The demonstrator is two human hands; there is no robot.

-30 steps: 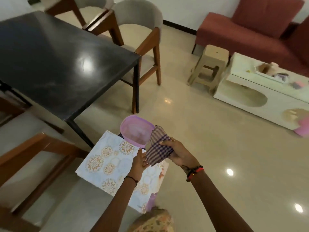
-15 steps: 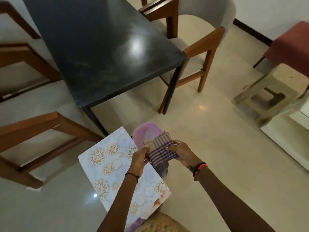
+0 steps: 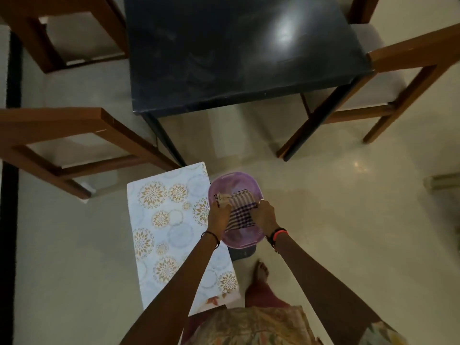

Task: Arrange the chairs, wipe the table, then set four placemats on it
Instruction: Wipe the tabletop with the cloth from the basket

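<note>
Head view, looking down, left to right. Two brown wooden chairs with pale seats stand at left, one upper (image 3: 72, 33) and one lower (image 3: 62, 145); a third wooden chair (image 3: 398, 78) stands at right, part of its seat under the table edge; no fourth chair can be made out. The black rectangular glossy table (image 3: 236, 51) lies straight ahead of the hands, beyond them and well apart, its near short edge facing the person and its long axis running away. One pale rectangular placemat with gold floral medallions (image 3: 169, 227) is seen below it, possibly the top of a stack; its long axis also runs away, and it lies just beside the left hand (image 3: 219, 216). One translucent purple plastic basin (image 3: 236, 210) sits at its right edge. Both hands are closed on one purple-and-white checked cloth (image 3: 240, 212) over the basin, left hand on its left end, right hand (image 3: 265, 216) on its right; judged, the cloth is being readied for wiping, either hand equally near the table.
</note>
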